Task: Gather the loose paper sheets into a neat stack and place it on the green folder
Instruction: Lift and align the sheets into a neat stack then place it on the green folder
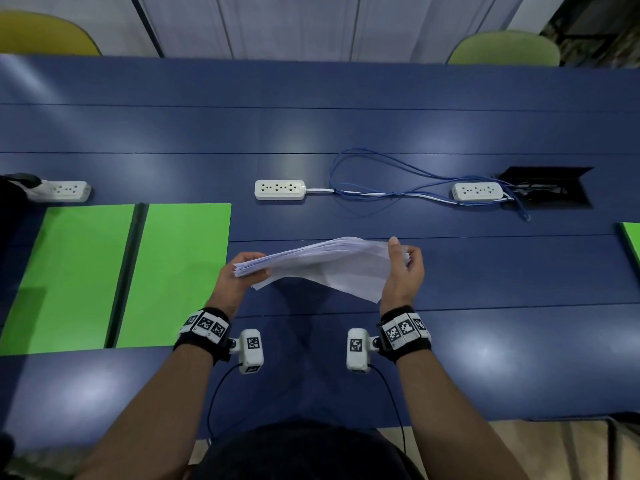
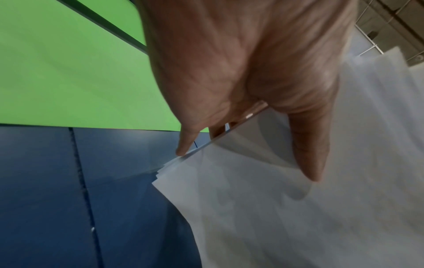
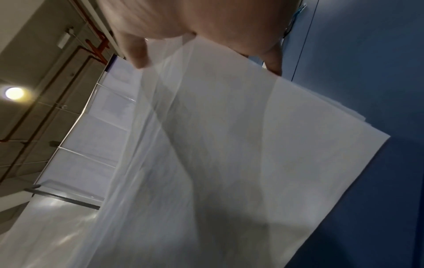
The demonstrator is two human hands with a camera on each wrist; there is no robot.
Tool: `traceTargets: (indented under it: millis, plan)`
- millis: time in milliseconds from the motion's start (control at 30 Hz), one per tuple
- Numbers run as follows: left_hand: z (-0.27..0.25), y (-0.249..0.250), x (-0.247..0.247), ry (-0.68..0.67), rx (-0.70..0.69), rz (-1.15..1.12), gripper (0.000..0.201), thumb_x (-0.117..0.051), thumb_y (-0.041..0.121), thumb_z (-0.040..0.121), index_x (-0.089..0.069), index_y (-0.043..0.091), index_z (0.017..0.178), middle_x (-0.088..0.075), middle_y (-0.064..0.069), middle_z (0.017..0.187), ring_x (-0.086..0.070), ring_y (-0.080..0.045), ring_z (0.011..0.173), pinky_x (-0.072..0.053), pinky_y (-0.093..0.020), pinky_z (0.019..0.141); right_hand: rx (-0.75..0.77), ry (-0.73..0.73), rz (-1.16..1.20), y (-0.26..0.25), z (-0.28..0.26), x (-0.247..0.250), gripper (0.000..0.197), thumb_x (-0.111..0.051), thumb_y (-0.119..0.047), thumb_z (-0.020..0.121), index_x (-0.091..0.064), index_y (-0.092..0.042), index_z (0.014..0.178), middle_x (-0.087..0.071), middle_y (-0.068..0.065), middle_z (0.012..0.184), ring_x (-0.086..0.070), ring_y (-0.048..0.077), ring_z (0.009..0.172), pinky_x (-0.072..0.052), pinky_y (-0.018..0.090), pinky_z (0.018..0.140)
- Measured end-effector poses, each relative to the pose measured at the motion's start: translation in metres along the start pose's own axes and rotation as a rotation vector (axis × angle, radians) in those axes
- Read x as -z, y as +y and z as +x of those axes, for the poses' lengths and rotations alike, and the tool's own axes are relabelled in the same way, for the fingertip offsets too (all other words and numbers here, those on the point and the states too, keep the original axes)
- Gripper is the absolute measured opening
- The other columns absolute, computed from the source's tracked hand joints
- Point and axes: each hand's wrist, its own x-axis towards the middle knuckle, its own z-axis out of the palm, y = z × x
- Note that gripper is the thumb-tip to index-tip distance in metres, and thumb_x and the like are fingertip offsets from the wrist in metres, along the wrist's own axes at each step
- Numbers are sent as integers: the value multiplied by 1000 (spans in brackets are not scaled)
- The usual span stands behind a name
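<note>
A bundle of white paper sheets (image 1: 325,263) hangs in the air above the blue table, held at both ends. My left hand (image 1: 239,275) grips its left end, thumb on top of the paper sheets (image 2: 275,208) and fingers underneath. My right hand (image 1: 403,268) pinches the right end, thumb toward me, fingers behind the paper sheets (image 3: 229,154). The sheet edges are fanned and uneven. An open green folder (image 1: 121,275) lies flat on the table to the left of my left hand, its dark spine down the middle; the green folder (image 2: 75,72) fills the upper left of the left wrist view.
Three white power strips (image 1: 280,189) (image 1: 477,191) (image 1: 65,190) lie in a row farther back, with a tangle of blue cable (image 1: 398,181) and an open black cable hatch (image 1: 543,188). Another green folder edge (image 1: 632,240) shows at far right. Chairs stand beyond the table.
</note>
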Motion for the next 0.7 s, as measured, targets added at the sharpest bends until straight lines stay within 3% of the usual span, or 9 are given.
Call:
traceTargets:
  millis: [100,233,367,467,567,700]
  plan:
    - [1,0,2,6,3,14,38,-79,13,72,-70,5,107,-72,-3,99,-65,-16,88,-48,-35,82,32,1,-23,0,1,1,25,-66,-29,93,-49,-17,79,-41,-10,71,-37,5,65,-36,22,66]
    - [0,3,1,-2,5,23,45,-82,23,67,-71,9,108,-73,-4,101,-66,-16,91,-51,-30,84,57,-12,-37,-5,-2,-1,25,-68,-30,94,-53,-13,84,-46,-7,75,-43,1,65,-40,12,65]
    - [-1,6,-1,3,-11,22,57,-83,31,62,-71,7,113,-75,-6,105,-68,-16,94,-54,-26,84,68,-15,-38,-3,-4,0,14,-67,-12,92,-55,-11,86,-54,-5,77,-50,-3,63,-43,12,62]
    - [0,5,-1,12,-12,21,52,-82,23,66,-71,7,114,-75,-6,107,-69,-15,94,-54,-27,84,68,-31,-18,0,-1,2,10,-64,-13,93,-56,-14,88,-53,-4,79,-49,3,67,-44,19,65]
    - [0,5,-2,15,-14,27,47,-80,15,70,-70,5,115,-75,-6,106,-69,-13,93,-54,-25,83,93,-23,-46,4,2,3,11,-65,-20,95,-57,-18,88,-53,-4,81,-48,4,70,-45,17,67]
    - [1,4,0,10,-11,23,43,-79,12,72,-71,5,114,-75,-8,107,-69,-15,95,-54,-26,84,124,-24,-69,8,4,5,9,-60,-14,97,-58,-19,89,-58,-4,83,-52,7,74,-47,25,73]
